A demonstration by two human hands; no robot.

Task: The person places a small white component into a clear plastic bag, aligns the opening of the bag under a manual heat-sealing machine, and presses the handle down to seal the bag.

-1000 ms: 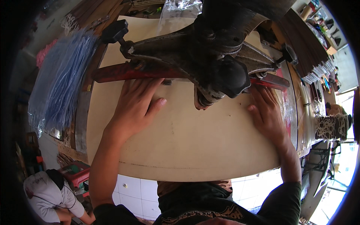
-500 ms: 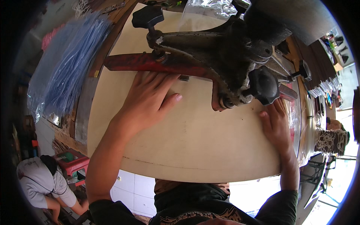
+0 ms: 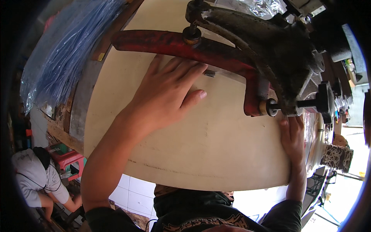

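My left hand (image 3: 168, 91) lies flat on a cream-coloured board (image 3: 201, 154), fingers stretched and thumb apart. Its fingertips reach to the lower edge of a red metal bar (image 3: 154, 42). Just right of them is a small dark piece (image 3: 210, 73) under the bar. At the board's right edge rests my right hand (image 3: 292, 135), with thumb and fingers extended; the machine partly covers its fingertips. Above the board stands a dark cast-metal machine arm (image 3: 247, 34), which carries the red bar. A black knob (image 3: 324, 102) sits close over my right fingers.
A stack of bluish clear plastic sheets (image 3: 69, 54) lies at the far left. Crumpled clear plastic (image 3: 262, 7) is behind the machine. Bundled cords (image 3: 337, 157) hang at the right. Another person (image 3: 34, 174) bends near a red plastic stool (image 3: 69, 160) at lower left.
The machine and its red bar appear higher and farther right in the picture, seen from a changed angle. Both hands stay on the board in much the same pose.
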